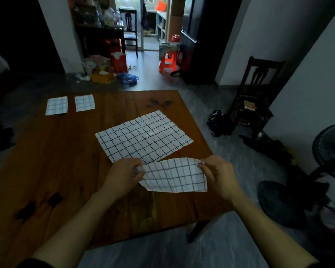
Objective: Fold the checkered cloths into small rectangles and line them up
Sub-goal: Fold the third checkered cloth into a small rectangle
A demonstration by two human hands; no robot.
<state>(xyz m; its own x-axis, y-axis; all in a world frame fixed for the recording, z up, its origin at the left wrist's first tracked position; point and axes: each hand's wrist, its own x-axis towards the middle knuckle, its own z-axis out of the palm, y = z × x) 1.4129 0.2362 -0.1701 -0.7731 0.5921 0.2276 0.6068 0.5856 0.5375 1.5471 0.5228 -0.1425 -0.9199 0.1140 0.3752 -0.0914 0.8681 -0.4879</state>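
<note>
A partly folded checkered cloth, white with a dark grid, is held up just above the near right part of the tabletop, close to its right edge. The left hand pinches the cloth's left end, fingers curled onto the fabric. The right hand pinches the upper right corner in the same way, thumb and fingers closed on the edge. Between the 2 hands the cloth hangs as a wide, creased band, its top edge bowed and its lower left corner drooping to a point.

Just beyond it, an unfolded checkered cloth lies flat on the tabletop, turned at an angle, with 1 corner reaching toward the right edge. Its near edge runs just behind the left hand and the held cloth.

Toward the far left corner, 2 small folded rectangles sit side by side, apart from each other: the left folded cloth and the right folded cloth. Both are well apart from the hands.

The tabletop is reddish-brown wood with dark knots. On the grey floor to the right stand a dark wooden chair against the wall and a black standing fan. Further back are a red plastic stool and a second dark chair by a doorway.
</note>
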